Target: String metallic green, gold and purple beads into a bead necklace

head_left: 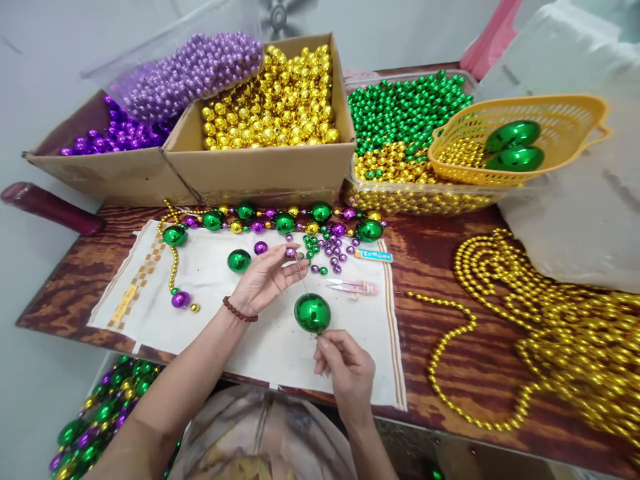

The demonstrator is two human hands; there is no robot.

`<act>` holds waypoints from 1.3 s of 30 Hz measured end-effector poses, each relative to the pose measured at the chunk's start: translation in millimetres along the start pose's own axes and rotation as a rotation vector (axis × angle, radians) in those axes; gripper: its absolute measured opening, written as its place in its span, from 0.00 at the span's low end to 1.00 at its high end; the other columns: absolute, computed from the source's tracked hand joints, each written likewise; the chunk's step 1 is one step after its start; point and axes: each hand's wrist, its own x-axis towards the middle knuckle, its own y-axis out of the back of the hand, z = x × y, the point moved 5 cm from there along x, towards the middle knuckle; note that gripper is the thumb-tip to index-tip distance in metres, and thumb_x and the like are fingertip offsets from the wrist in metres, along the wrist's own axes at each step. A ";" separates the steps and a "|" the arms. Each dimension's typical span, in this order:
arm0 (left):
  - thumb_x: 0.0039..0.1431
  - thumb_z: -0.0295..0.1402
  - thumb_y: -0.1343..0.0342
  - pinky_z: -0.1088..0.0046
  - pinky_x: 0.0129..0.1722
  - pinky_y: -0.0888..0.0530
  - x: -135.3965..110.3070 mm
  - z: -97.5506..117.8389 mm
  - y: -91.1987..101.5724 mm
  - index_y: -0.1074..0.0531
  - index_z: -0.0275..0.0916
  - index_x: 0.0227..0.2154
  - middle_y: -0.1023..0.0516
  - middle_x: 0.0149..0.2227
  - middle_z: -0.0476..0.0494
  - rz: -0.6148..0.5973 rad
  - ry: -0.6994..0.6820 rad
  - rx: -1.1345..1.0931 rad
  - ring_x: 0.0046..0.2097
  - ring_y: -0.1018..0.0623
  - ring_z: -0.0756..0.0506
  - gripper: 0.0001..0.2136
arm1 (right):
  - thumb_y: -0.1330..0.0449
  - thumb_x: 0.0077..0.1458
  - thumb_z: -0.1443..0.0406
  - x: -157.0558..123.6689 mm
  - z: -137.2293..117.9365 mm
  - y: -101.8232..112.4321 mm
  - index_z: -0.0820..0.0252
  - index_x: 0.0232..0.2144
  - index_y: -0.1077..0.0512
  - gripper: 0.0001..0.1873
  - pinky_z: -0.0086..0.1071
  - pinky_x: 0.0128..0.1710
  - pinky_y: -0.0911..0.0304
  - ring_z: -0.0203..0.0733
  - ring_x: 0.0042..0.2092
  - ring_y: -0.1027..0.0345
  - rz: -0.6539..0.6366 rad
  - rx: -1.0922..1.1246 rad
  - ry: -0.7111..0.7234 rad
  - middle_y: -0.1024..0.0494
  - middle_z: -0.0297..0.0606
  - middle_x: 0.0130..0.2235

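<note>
My left hand, wearing a brown bead bracelet, pinches a small purple bead at its fingertips. From there a thin thread slants down to a large shiny green ball above the white towel. My right hand is closed just under that ball, thumb and finger pinching what looks like the thread; its end is hidden. Small purple and green beads lie loose beyond my hands. Pink-handled thread snips rest to the right, near a blue-labelled packet.
A mixed bead strand crosses the towel's far edge. Behind stand cardboard boxes of purple and gold beads, a clear tub and a yellow basket. Gold bead strands pile up on the right. Finished-looking strands hang lower left.
</note>
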 end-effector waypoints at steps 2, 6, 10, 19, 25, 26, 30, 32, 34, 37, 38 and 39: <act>0.61 0.30 0.38 0.66 0.48 0.22 -0.2 -0.9 3.5 0.22 0.34 0.39 0.19 0.36 0.43 0.025 0.006 -0.037 0.38 0.17 0.47 0.06 | 0.39 0.60 0.60 -0.5 0.2 -1.2 0.60 0.25 0.27 0.14 0.26 0.16 0.41 0.33 0.17 0.36 -0.031 -0.028 0.027 0.27 0.31 0.20; 0.60 0.29 0.38 0.68 0.46 0.21 -0.3 0.2 8.0 0.23 0.33 0.36 0.20 0.34 0.45 0.078 -0.006 -0.089 0.37 0.18 0.48 0.04 | 0.39 0.61 0.60 -0.4 1.9 -1.7 0.60 0.26 0.27 0.13 0.26 0.16 0.41 0.33 0.17 0.36 -0.048 -0.062 0.043 0.27 0.31 0.20; 0.59 0.29 0.37 0.67 0.47 0.21 -0.7 0.5 11.0 0.24 0.34 0.35 0.20 0.34 0.46 0.124 -0.018 -0.073 0.36 0.18 0.49 0.04 | 0.39 0.60 0.60 1.2 1.7 -5.0 0.60 0.25 0.27 0.13 0.26 0.16 0.41 0.33 0.17 0.36 -0.047 -0.068 0.027 0.27 0.31 0.19; 0.53 0.30 0.33 0.63 0.47 0.22 -0.1 3.3 12.9 0.24 0.35 0.36 0.21 0.35 0.48 0.115 -0.094 0.026 0.36 0.17 0.47 0.09 | 0.38 0.60 0.60 1.0 2.3 -5.0 0.60 0.26 0.27 0.12 0.27 0.18 0.40 0.33 0.18 0.35 -0.018 -0.069 -0.033 0.28 0.30 0.20; 0.52 0.35 0.33 0.71 0.40 0.23 -9.6 -19.6 -0.1 0.23 0.35 0.37 0.22 0.34 0.45 0.059 -0.091 0.139 0.37 0.18 0.47 0.11 | 0.37 0.59 0.60 8.5 10.5 -23.5 0.61 0.30 0.25 0.10 0.27 0.22 0.38 0.33 0.20 0.34 0.000 -0.046 -0.060 0.25 0.32 0.23; 0.53 0.37 0.33 0.73 0.36 0.24 -10.8 -25.4 -2.0 0.23 0.35 0.36 0.22 0.34 0.46 0.066 -0.093 0.144 0.36 0.19 0.47 0.12 | 0.37 0.60 0.60 9.3 11.3 -26.6 0.61 0.31 0.25 0.10 0.27 0.22 0.37 0.33 0.21 0.34 0.008 -0.050 -0.056 0.24 0.32 0.24; 0.56 0.41 0.37 0.76 0.30 0.28 -12.0 -34.0 -9.1 0.24 0.36 0.35 0.25 0.30 0.48 0.074 -0.186 0.253 0.31 0.21 0.49 0.12 | 0.38 0.60 0.60 15.0 6.0 -25.5 0.60 0.32 0.24 0.09 0.29 0.24 0.37 0.35 0.21 0.33 -0.063 -0.117 -0.028 0.25 0.31 0.22; 0.57 0.38 0.40 0.76 0.31 0.29 -12.3 -32.1 -15.8 0.23 0.36 0.33 0.25 0.27 0.48 -0.005 -0.223 0.425 0.30 0.23 0.50 0.09 | 0.38 0.59 0.59 23.2 -2.2 -10.1 0.60 0.35 0.22 0.10 0.29 0.24 0.37 0.35 0.22 0.34 0.003 -0.146 -0.009 0.25 0.31 0.21; 0.57 0.33 0.41 0.75 0.34 0.30 -14.0 -32.0 -24.4 0.23 0.36 0.29 0.24 0.26 0.47 -0.137 -0.222 0.635 0.30 0.25 0.51 0.07 | 0.36 0.58 0.59 34.6 -11.2 7.5 0.60 0.40 0.22 0.12 0.29 0.23 0.39 0.33 0.21 0.37 0.124 -0.114 0.007 0.22 0.33 0.28; 0.56 0.29 0.46 0.74 0.39 0.30 -19.5 -36.7 -34.5 0.24 0.36 0.25 0.22 0.28 0.47 -0.338 -0.180 0.865 0.33 0.25 0.50 0.08 | 0.33 0.53 0.59 53.7 -19.6 15.6 0.61 0.35 0.21 0.11 0.28 0.21 0.43 0.29 0.20 0.41 0.134 0.032 -0.007 0.19 0.38 0.36; 0.56 0.28 0.46 0.74 0.39 0.31 -20.8 -38.3 -35.0 0.24 0.36 0.25 0.22 0.28 0.47 -0.369 -0.152 0.913 0.34 0.26 0.50 0.08 | 0.32 0.52 0.60 59.2 -21.4 16.4 0.61 0.31 0.21 0.09 0.28 0.20 0.44 0.28 0.19 0.41 0.148 0.093 -0.010 0.19 0.38 0.35; 0.56 0.29 0.46 0.74 0.38 0.31 -21.3 -39.6 -34.0 0.24 0.36 0.26 0.22 0.29 0.47 -0.379 -0.115 0.955 0.34 0.26 0.50 0.08 | 0.32 0.51 0.60 63.6 -22.9 18.2 0.61 0.28 0.22 0.09 0.27 0.19 0.45 0.27 0.19 0.42 0.191 0.161 -0.005 0.20 0.36 0.33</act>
